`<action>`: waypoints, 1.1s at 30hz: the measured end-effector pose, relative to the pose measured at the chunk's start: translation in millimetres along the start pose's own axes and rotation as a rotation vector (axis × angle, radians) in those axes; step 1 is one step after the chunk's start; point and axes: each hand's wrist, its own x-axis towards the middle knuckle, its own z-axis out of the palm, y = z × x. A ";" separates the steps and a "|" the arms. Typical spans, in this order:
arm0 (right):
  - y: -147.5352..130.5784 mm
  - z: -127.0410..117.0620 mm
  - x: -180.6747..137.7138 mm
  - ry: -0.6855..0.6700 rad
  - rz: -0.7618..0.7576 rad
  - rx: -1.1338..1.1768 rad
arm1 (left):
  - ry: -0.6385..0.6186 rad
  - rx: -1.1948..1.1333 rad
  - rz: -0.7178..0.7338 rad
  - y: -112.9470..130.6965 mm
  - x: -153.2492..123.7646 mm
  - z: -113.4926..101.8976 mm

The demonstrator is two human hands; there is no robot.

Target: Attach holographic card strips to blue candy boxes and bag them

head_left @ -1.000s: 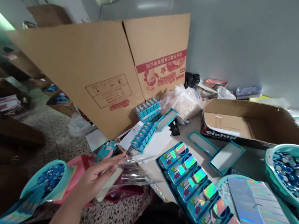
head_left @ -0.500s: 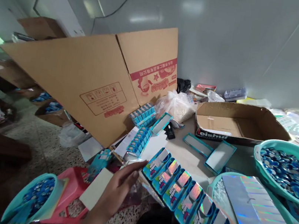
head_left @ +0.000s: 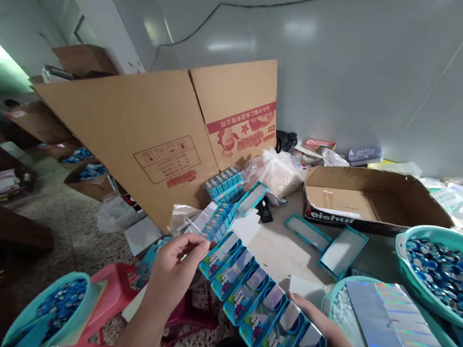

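Observation:
My left hand (head_left: pixel 175 269) pinches a clear plastic bag (head_left: pixel 183 219), holding it up beside the left end of a row of blue holographic packs (head_left: pixel 257 308). That row runs diagonally from centre down to the lower right. My right hand (head_left: pixel 314 319) grips the row near its lower end, fingers curled over its far edge. The bag's opening sits close to the first pack.
A big folded cardboard box (head_left: pixel 151 127) leans at the back left. An open carton (head_left: pixel 378 198) sits on the table, with teal basins of blue caps at the right (head_left: pixel 443 272) and lower left (head_left: pixel 50 309). A pink stool (head_left: pixel 113 295) stands below. Holographic sheets (head_left: pixel 398 337) lie at right.
My left hand rose from beside the pink stool to the row's left end and now pinches the clear bag. The row of packs tilted more steeply and my right hand came into view.

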 end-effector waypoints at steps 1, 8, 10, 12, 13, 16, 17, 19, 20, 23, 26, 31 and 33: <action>-0.5 0.9 1.3 -0.022 -0.003 0.001 | 0.003 0.058 0.050 6.7 -1.9 0.4; -4.5 7.4 1.8 -0.045 0.016 0.062 | 0.152 0.363 0.467 38.8 -1.2 15.3; -4.1 8.5 0.4 -0.019 0.012 0.080 | 0.110 0.429 0.473 41.5 2.7 16.9; -3.9 10.2 -1.9 0.008 -0.009 0.096 | 0.073 0.464 0.430 42.1 5.3 17.1; -4.4 11.4 -3.4 0.016 -0.012 0.101 | 0.072 0.464 0.412 41.8 6.3 17.1; -8.3 16.6 -7.2 0.015 0.008 0.107 | 0.137 0.439 0.444 39.3 9.8 19.5; -9.7 18.4 -8.0 0.011 0.019 0.111 | 0.156 0.438 0.497 38.0 11.4 21.0; -11.0 20.5 -8.6 0.011 0.028 0.128 | 0.179 0.452 0.660 34.7 14.5 24.0; -10.4 20.6 -8.7 0.015 0.023 0.140 | 0.181 0.461 0.751 32.6 15.5 25.0; -3.8 18.0 -9.0 0.024 -0.030 0.176 | 0.162 0.474 0.930 24.7 14.1 24.6; 3.6 18.0 -10.4 0.017 -0.093 0.188 | 0.122 0.443 0.984 15.3 6.6 23.3; 3.6 36.0 -10.8 -0.080 -0.262 0.159 | 0.198 0.316 0.984 5.0 -6.5 30.9; 2.6 44.3 -8.6 -0.095 -0.325 0.150 | 0.244 0.228 0.889 6.8 -9.4 35.2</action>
